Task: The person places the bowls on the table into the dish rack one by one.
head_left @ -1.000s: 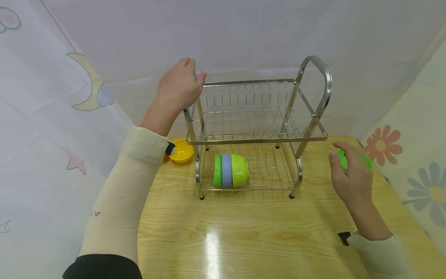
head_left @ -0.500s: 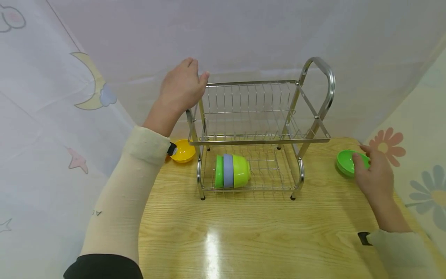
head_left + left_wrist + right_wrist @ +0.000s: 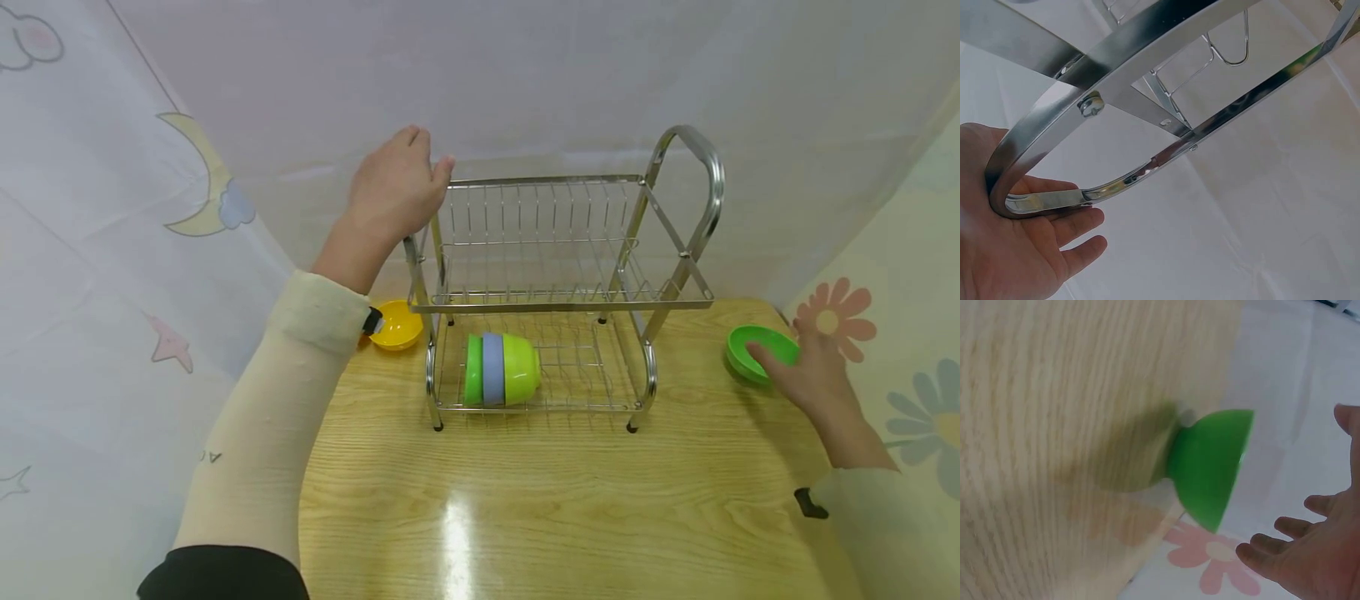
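My left hand [image 3: 393, 183] rests on the left handle of a two-tier metal dish rack [image 3: 562, 307]. In the left wrist view its palm touches the bend of the handle [image 3: 1035, 137], with the fingers extended loosely past it. Over on the right, my right hand [image 3: 813, 379] holds nothing, thumb and fingers spread beside a green bowl [image 3: 742, 360]. That bowl stands upright on the table; the right wrist view shows a gap between it and the fingers. On the rack's lower tier, a green bowl [image 3: 473, 370], a bluish-purple bowl [image 3: 492, 370] and a lime bowl [image 3: 521, 370] lie nested on their sides.
A yellow bowl [image 3: 397, 327] sits on the wooden table [image 3: 540, 500] left of the rack, with a bit of orange showing beside it, partly hidden by the left sleeve. Printed cloth walls [image 3: 540, 75] enclose the table at the back and sides.
My right hand has moved right, off the green bowl it partly covered, and its thumb and fingers have spread wider. The left hand stays on the handle; the view shifts slightly.
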`<state>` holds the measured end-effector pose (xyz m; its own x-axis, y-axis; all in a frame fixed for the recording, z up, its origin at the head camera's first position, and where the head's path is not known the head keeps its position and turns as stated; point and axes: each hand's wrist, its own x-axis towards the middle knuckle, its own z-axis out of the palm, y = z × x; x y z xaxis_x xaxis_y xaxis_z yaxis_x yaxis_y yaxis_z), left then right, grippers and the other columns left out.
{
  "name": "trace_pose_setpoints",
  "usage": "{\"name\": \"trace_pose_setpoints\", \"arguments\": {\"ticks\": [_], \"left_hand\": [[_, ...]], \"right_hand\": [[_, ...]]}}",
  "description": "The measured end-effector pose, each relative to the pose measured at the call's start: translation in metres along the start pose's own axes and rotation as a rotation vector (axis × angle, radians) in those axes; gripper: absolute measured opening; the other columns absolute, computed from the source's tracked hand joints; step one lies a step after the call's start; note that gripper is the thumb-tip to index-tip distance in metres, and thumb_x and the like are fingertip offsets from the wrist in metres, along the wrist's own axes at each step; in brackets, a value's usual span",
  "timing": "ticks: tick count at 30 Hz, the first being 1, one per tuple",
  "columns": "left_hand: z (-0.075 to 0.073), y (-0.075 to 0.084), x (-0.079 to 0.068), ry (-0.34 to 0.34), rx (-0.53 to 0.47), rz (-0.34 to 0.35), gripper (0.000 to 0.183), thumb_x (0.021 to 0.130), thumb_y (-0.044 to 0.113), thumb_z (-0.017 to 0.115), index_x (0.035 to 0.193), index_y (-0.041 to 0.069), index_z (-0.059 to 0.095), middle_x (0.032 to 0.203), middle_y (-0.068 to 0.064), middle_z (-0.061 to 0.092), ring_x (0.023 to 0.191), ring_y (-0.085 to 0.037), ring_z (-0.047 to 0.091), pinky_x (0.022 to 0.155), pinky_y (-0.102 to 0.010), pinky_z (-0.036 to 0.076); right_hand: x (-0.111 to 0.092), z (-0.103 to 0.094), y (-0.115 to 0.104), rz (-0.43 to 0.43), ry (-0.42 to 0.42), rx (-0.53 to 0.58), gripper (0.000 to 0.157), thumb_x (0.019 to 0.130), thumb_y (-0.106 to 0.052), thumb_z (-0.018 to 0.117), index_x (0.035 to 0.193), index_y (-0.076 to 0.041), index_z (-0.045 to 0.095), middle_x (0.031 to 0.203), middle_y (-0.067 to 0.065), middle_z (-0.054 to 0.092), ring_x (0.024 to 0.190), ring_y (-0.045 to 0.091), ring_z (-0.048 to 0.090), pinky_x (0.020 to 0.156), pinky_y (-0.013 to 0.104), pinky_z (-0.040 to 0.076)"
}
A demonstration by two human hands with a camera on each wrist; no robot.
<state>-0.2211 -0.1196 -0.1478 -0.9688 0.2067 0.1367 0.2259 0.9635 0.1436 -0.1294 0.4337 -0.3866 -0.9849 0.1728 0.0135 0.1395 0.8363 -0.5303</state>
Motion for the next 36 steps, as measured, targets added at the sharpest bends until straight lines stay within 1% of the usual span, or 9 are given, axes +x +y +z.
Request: {"name": "trace_pose_setpoints", "arguments": {"ticks": [5,7,10,12,14,18,25,30,36], "left_hand": [[0.001,0.001,0.001,-0.006,0.001,-0.001,0.071,0.108,0.049,0.018,0.162,0.003,0.010,0.170,-0.009,0.010,0.156,-0.027,0.016,0.125,-0.044,0.019],[0.001,0.001,0.001,-0.008,0.002,-0.002,0.071,0.108,0.049,0.019,0.162,0.004,0.010,0.170,-0.008,0.010,0.156,-0.027,0.017,0.125,-0.044,0.020],[0.002,0.001,0.001,-0.005,0.005,-0.003,0.071,0.108,0.048,0.019,0.162,0.003,0.011,0.170,-0.008,0.011,0.155,-0.027,0.017,0.125,-0.044,0.020],[0.002,0.001,0.001,-0.001,0.006,-0.004,0.071,0.108,0.048,0.019,0.162,0.003,0.011,0.170,-0.008,0.011,0.155,-0.027,0.018,0.125,-0.044,0.021],[0.002,0.001,0.001,-0.001,0.007,-0.005,0.071,0.108,0.048,0.019,0.162,0.003,0.011,0.170,-0.008,0.011,0.155,-0.026,0.017,0.125,-0.044,0.021],[0.003,0.001,0.001,-0.001,0.011,-0.003,0.070,0.108,0.048,0.018,0.162,0.003,0.012,0.170,-0.008,0.011,0.155,-0.026,0.018,0.125,-0.043,0.021],[0.003,0.002,0.000,0.004,0.011,0.000,0.070,0.108,0.048,0.018,0.162,0.003,0.012,0.170,-0.009,0.012,0.155,-0.026,0.018,0.125,-0.043,0.020],[0.002,0.002,0.000,0.004,0.015,0.002,0.070,0.109,0.048,0.018,0.162,0.002,0.012,0.170,-0.009,0.012,0.155,-0.026,0.018,0.125,-0.043,0.020],[0.002,0.002,0.000,0.008,0.015,-0.002,0.070,0.109,0.048,0.018,0.162,0.003,0.012,0.170,-0.009,0.012,0.155,-0.026,0.018,0.125,-0.043,0.020]], "right_hand": [[0.012,0.011,0.020,0.037,-0.034,-0.030,0.109,0.096,-0.059,0.058,0.157,0.010,-0.001,0.153,0.048,-0.005,0.135,0.071,0.007,0.097,0.084,0.023],[0.016,0.016,0.026,0.038,-0.036,-0.047,0.114,0.094,-0.058,0.062,0.156,0.011,-0.004,0.151,0.050,-0.003,0.133,0.071,0.010,0.097,0.083,0.025],[0.020,0.022,0.032,0.061,-0.054,-0.066,0.123,0.090,-0.060,0.066,0.156,0.007,-0.014,0.148,0.053,-0.003,0.126,0.075,0.016,0.093,0.084,0.029],[0.022,0.025,0.035,0.080,-0.084,-0.091,0.127,0.089,-0.063,0.065,0.154,0.003,-0.023,0.147,0.054,-0.005,0.121,0.078,0.020,0.089,0.085,0.031],[0.022,0.027,0.037,0.099,-0.106,-0.108,0.129,0.089,-0.064,0.063,0.153,0.003,-0.026,0.147,0.054,-0.006,0.119,0.079,0.020,0.088,0.084,0.032],[0.024,0.030,0.041,0.127,-0.133,-0.137,0.128,0.090,-0.065,0.059,0.150,0.010,-0.025,0.146,0.053,-0.005,0.120,0.077,0.018,0.089,0.083,0.032],[0.031,0.033,0.048,0.165,-0.146,-0.140,0.130,0.088,-0.067,0.061,0.149,0.014,-0.021,0.144,0.055,-0.005,0.119,0.077,0.017,0.091,0.082,0.031],[0.032,0.032,0.047,0.162,-0.162,-0.137,0.130,0.089,-0.066,0.060,0.147,0.019,-0.020,0.142,0.056,-0.006,0.117,0.077,0.018,0.089,0.081,0.034],[0.033,0.034,0.046,0.160,-0.139,-0.130,0.130,0.089,-0.065,0.062,0.148,0.020,-0.017,0.142,0.056,-0.006,0.116,0.076,0.022,0.088,0.080,0.036]]}}
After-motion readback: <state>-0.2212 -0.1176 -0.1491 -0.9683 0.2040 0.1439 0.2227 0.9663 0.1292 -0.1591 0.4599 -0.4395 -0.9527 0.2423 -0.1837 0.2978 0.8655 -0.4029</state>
